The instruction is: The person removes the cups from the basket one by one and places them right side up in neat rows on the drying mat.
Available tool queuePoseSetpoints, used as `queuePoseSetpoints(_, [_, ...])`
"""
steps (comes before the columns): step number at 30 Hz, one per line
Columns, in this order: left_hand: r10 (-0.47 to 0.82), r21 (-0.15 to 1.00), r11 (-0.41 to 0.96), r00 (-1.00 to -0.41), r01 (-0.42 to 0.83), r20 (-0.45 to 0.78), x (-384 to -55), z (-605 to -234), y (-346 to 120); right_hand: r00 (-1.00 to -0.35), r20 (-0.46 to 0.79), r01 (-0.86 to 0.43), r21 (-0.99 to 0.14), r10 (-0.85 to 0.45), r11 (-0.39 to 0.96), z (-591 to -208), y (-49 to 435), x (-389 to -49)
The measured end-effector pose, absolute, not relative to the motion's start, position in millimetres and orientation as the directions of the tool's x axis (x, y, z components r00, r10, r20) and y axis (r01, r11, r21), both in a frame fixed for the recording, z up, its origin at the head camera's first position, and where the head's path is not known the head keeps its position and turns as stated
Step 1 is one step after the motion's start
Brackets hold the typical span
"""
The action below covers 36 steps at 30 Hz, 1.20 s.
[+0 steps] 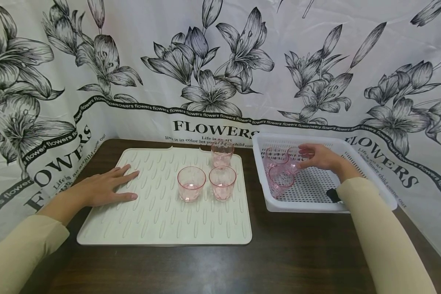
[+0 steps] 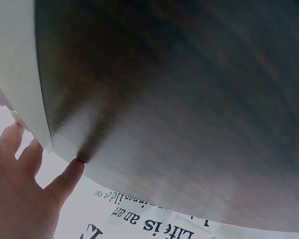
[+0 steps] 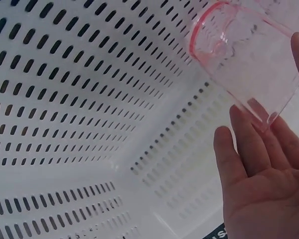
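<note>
My left hand [image 1: 104, 188] lies flat with fingers spread on the left side of a cream ridged drying mat [image 1: 147, 220]. Three clear pink drinking glasses stand on the mat: a left one [image 1: 192, 190], a right one [image 1: 222, 190] and one behind [image 1: 222, 155]. Inside a white perforated basket [image 1: 316, 207], my right hand [image 1: 321, 158] holds a pink glass [image 3: 249, 59] between thumb and fingers; the glass looks tilted. Two more glasses, one at the back [image 1: 275, 157] and one in front [image 1: 280, 181], are in the basket's left part. The left wrist view mostly shows tabletop.
The dark wooden table [image 1: 213, 269] bears the mat on the left and the basket on the right, with a narrow gap between. A white flower-printed cloth [image 1: 220, 61] hangs behind and at both sides. A small black object [image 1: 333, 195] shows beside the right sleeve.
</note>
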<state>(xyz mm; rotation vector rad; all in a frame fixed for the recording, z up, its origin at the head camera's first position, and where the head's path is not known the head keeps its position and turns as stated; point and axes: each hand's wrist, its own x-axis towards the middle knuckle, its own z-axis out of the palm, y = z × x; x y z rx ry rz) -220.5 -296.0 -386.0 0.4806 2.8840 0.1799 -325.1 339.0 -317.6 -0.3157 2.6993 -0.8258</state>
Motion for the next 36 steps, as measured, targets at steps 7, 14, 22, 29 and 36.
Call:
queuePoseSetpoints(7, [0.332, 0.154, 0.94, -0.925, 0.306, -0.187, -220.6, -387.8, -297.6, -0.936, -0.182, -0.159, -0.544, -0.301, 0.824, -311.2, 333.3, -324.8])
queuePoseSetpoints(14, [0.331, 0.151, 0.94, -0.925, 0.306, -0.184, -221.2, -388.3, -298.9, -0.941, -0.15, -0.184, -0.523, -0.303, 0.832, -293.2, 329.4, -322.4])
queuePoseSetpoints(22, [0.328, 0.154, 0.941, -0.925, 0.302, -0.189, -220.6, -387.9, -298.9, -0.956, -0.088, -0.195, -0.525, -0.281, 0.829, -271.9, 316.0, -319.5])
queuePoseSetpoints(29, [0.328, 0.16, 0.94, -0.925, 0.3, -0.193, -220.7, -390.6, -300.9, -0.96, -0.034, -0.226, -0.499, -0.279, 0.837, -257.8, 301.2, -318.7])
queuePoseSetpoints(36, [0.335, 0.152, 0.939, -0.923, 0.31, -0.188, -222.5, -392.0, -301.1, -0.957, 0.005, -0.252, -0.511, -0.29, 0.822, -239.5, 288.1, -314.4])
